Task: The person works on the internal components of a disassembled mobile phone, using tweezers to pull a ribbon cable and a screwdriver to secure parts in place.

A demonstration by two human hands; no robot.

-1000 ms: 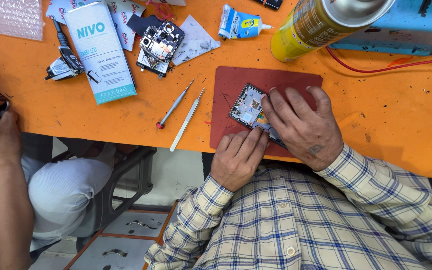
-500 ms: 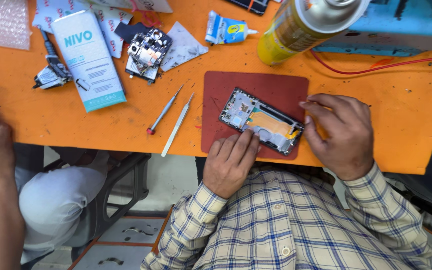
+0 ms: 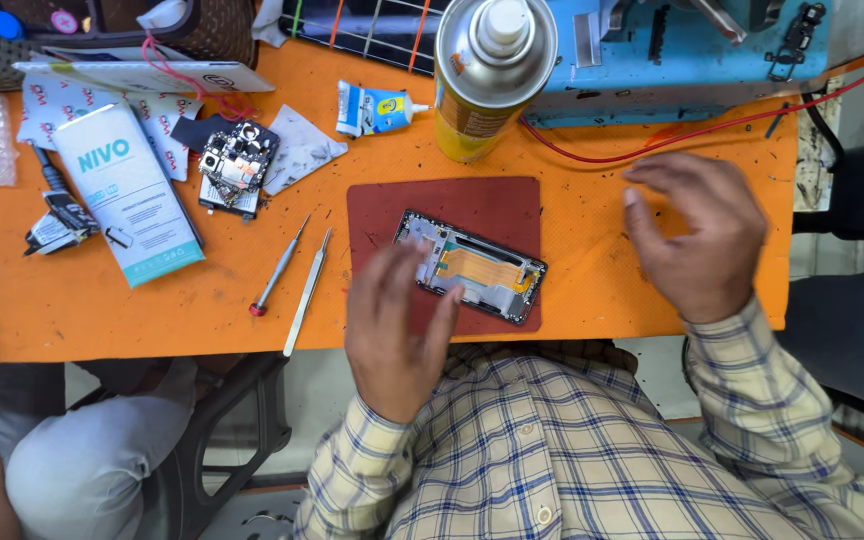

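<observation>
Phone frame: the opened black smartphone chassis (image 3: 472, 266), orange flex strip showing inside, lies flat on the dark red rubber mat (image 3: 497, 205) on your orange counter (image 3: 592, 250).
Left hand (image 3: 397, 325): grip released, fingers spread, tips over the chassis's near left end.
Right hand (image 3: 700, 235): grip released, empty, hovering well right of the mat.
Handling: it looks light, thin, rigid, yet fragile inside.
Hold: take it by the long outer edges, clear of the flex strip.
Nearby: slim metal tweezers (image 3: 308, 292) and a red-tipped screwdriver (image 3: 279, 267) lie left of the mat.

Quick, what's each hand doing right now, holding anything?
Left hand: open, empty, fingers over the opened phone.
Right hand: open, empty, above the orange table.
</observation>
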